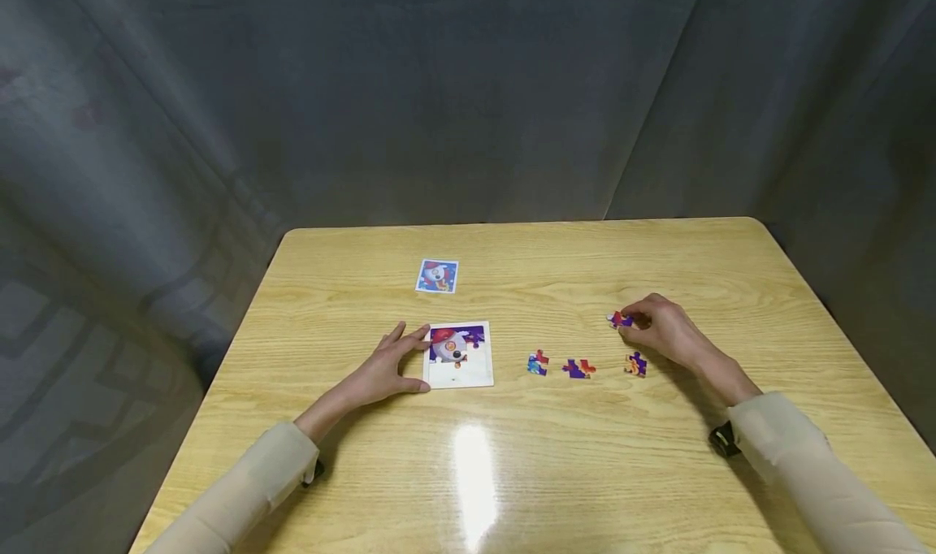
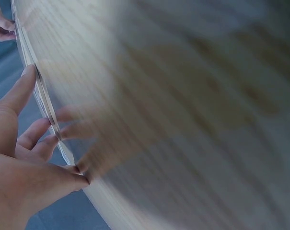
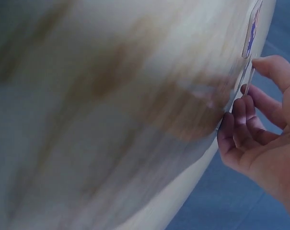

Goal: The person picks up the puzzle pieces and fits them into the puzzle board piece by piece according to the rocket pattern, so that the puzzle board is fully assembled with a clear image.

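My left hand (image 1: pixel 376 375) rests at the left edge of a white square puzzle tray (image 1: pixel 478 371), thumb near its lower corner and fingers near the upper one. Joined pieces showing a grey character with a red cap (image 1: pixel 448 346) fill the tray's upper part; bare white shows below and at the right. Over on the right, my right hand (image 1: pixel 669 335) pinches a red, white and purple puzzle piece (image 1: pixel 616 319) between thumb and fingers. That piece appears thin and edge-on in the right wrist view, close to the table surface.
Between tray and right hand lie a blue-and-red piece (image 1: pixel 538 363) and a purple-and-red piece (image 1: pixel 578 369). A purple-and-orange piece (image 1: pixel 635 365) lies below the right hand. Behind the tray is a small picture card (image 1: pixel 437 276). Grey curtains (image 1: pixel 468 99) surround the wooden table (image 1: pixel 351 489).
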Motion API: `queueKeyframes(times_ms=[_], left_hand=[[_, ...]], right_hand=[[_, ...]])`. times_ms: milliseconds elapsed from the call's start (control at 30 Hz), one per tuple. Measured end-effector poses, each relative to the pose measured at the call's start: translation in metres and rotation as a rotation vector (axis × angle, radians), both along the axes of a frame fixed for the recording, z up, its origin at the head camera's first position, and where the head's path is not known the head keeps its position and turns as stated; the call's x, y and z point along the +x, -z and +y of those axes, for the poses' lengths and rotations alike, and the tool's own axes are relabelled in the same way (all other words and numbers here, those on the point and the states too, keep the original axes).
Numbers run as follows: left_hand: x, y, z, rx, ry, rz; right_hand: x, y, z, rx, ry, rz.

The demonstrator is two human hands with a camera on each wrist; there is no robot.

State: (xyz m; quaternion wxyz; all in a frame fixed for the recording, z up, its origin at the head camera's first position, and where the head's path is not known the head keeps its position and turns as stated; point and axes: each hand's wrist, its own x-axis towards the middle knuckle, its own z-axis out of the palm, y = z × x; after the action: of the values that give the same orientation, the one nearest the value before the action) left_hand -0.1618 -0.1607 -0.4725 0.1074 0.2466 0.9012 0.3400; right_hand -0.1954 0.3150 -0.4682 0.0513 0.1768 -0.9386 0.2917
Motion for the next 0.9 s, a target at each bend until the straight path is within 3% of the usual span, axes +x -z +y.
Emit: queueKeyframes(times_ms=[300, 433, 900], left_hand=[[0.0, -0.001, 0.001, 0.003, -0.001, -0.007], [0.0, -0.001, 0.001, 0.0, -0.003, -0.004], [0.0, -0.001, 0.001, -0.002, -0.002, -0.01]], right_hand=[[0.002, -0.002, -0.004, 0.116, -0.016, 0.03], [0.002, -0.002, -0.006, 0.122, -0.025, 0.054], [0.0, -0.009, -0.024, -0.142, -0.05, 0.075]])
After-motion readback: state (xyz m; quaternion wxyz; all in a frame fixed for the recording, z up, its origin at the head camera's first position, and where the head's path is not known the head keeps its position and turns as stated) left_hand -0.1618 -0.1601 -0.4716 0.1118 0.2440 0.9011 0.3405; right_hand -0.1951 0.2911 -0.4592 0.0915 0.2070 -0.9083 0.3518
